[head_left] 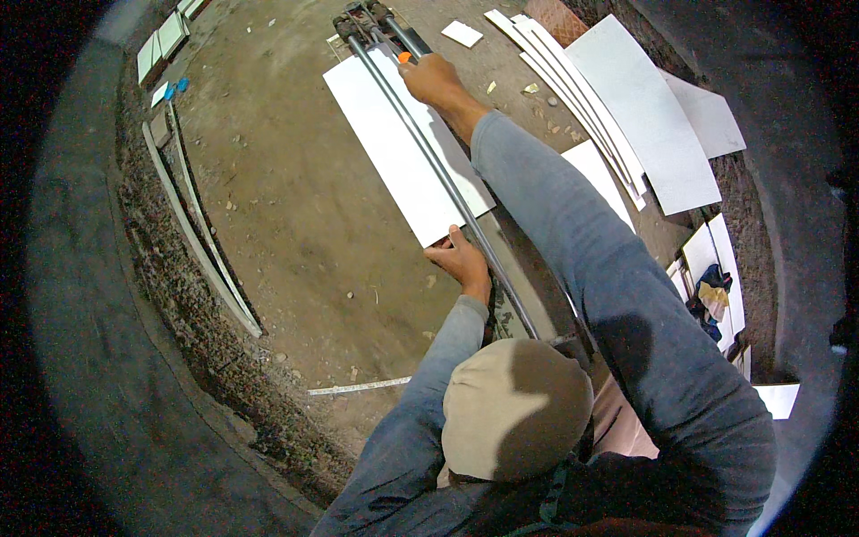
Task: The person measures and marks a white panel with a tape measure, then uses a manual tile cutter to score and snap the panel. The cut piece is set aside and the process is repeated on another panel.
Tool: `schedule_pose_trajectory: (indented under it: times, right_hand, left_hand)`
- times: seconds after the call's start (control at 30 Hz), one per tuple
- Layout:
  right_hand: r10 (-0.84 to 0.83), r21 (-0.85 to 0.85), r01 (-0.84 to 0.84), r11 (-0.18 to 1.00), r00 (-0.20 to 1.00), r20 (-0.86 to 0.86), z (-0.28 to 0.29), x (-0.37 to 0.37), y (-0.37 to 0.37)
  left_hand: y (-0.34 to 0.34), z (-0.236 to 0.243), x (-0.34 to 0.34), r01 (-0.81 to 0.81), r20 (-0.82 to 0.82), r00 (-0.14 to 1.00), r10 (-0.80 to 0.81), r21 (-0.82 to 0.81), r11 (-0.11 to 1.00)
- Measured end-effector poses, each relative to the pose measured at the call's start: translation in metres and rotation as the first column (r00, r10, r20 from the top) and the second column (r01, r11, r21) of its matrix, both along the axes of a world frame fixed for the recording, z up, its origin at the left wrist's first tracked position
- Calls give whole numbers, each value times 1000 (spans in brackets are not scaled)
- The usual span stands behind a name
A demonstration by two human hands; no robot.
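Tan cloth point(488, 403) sits nearest; my left hand point(463, 263), clamped on the white tile's point(389, 152) corner, should hold steady; my right hand point(436, 82) grips the orange handle point(404, 58).

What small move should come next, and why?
Perhaps draw the orange piece toward you along the rails: your right hand is on it at the far end, the tile lies beneath them, and your left hand touches the tile's near edge.

Dusty brown floor point(286, 197) across mid-frame, pebbles point(552, 101) scattered. Rough, dark, crumbly strip point(199, 353) edges it at lower left. Dull grey walls beyond: left wall point(80, 286), right wall point(792, 188). Light uneven; floor lit, walls dim.
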State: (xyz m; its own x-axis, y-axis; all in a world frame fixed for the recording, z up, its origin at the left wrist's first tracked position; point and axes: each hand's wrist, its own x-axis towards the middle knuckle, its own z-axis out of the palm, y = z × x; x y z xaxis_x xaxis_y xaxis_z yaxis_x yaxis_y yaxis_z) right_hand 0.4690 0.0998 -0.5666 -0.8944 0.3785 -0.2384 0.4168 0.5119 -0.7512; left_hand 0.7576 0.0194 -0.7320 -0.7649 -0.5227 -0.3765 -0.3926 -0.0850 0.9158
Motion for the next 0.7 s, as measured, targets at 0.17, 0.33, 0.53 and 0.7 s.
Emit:
schedule_pose_trajectory:
  times: [0.17,0.33,0.53,0.7]
  right_hand:
    - [34,34,-33,999,999,-23,-5,-3,-1]
    - [70,100,-67,993,997,-25,-6,-2,-1]
    - [9,15,-8,1000,1000,-19,-6,-1,-1]
    - [29,45,-27,999,999,-34,-12,-3,-2]
  left_hand:
    - [1,-3,-1,-67,-116,988,104,286,956]
    - [0,4,-2,-27,-29,999,32,150,988]
    - [0,1,-2,-25,45,999,27,-50,998]
    - [-1,-6,2,-37,-49,998,42,100,994]
